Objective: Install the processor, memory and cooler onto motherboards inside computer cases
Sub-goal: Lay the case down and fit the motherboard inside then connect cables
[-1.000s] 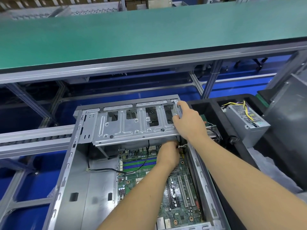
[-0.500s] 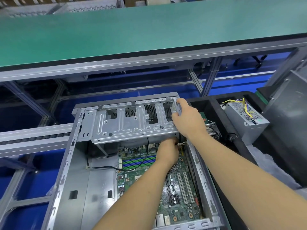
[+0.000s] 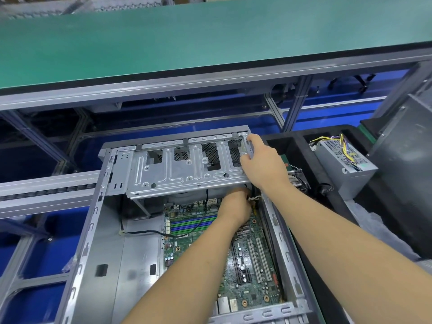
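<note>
Bare silver-grey steel across the computer case [image 3: 93, 230] and its perforated drive cage [image 3: 177, 169]. Green motherboard [image 3: 254, 260] inside, striped with blue and green memory slots [image 3: 189, 226], white expansion slots [image 3: 257, 258], a thin black cable [image 3: 145, 232] looped over. Matte teal-green conveyor belt [image 3: 187, 36] edged in black, framed in pale aluminium. Deep blue floor [image 3: 39, 258] beneath. Grey mesh-patterned power supply [image 3: 343, 162] trailing yellow, black and purple wires [image 3: 343, 146] in a black foam tray [image 3: 301, 146].

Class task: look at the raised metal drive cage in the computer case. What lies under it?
Under the drive cage: the motherboard's far edge, a black cable and the left hand reaching in. Its fingertips are covered.
</note>
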Demonstrator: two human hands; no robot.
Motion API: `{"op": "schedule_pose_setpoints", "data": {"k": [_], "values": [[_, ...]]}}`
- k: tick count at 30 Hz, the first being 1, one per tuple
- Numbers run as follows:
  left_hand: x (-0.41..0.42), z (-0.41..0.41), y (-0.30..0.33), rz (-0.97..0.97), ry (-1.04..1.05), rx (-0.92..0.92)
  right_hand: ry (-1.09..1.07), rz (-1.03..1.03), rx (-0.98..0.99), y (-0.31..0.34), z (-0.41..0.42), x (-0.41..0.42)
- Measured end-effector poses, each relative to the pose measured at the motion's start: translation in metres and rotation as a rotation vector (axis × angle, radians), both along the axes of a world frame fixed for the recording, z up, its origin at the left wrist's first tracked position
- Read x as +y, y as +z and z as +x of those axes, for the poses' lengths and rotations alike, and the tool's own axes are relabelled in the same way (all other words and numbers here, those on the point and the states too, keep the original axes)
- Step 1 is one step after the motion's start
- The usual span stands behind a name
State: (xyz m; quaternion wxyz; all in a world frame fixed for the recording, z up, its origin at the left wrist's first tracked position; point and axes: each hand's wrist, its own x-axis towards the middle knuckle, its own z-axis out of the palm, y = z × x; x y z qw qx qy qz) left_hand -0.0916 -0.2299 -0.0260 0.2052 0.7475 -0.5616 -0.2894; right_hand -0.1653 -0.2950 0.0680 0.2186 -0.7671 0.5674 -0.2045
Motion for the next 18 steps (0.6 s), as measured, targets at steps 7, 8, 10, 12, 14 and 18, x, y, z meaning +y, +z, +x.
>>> {"op": "schedule_pose_setpoints", "data": {"k": [7, 8, 10, 12, 14, 18], "values": [[0.0037, -0.0005, -0.0018, -0.072, 0.040, 0.104, 0.003, 0.001, -0.001, 0.0005, -0.0003, 0.0000], [0.0041, -0.0002, -0.0017, -0.075, 0.031, 0.105, 0.003, 0.001, -0.002, 0.0002, -0.0004, 0.0000], [0.0044, 0.0002, -0.0018, -0.074, 0.022, 0.095, 0.003, -0.001, -0.005, -0.0003, -0.0006, 0.0004], [0.0045, -0.0003, -0.0022, -0.064, 0.019, 0.075, 0.001, 0.002, -0.003, 0.0002, -0.0005, 0.0009], [0.0043, -0.0006, -0.0007, -0.055, 0.013, 0.056, -0.003, 0.009, -0.001, 0.0015, -0.0005, 0.0012], [0.0030, -0.0028, 0.0010, -0.020, -0.001, 0.018, -0.004, 0.006, -0.002, 0.0028, -0.0010, 0.0026]]}}
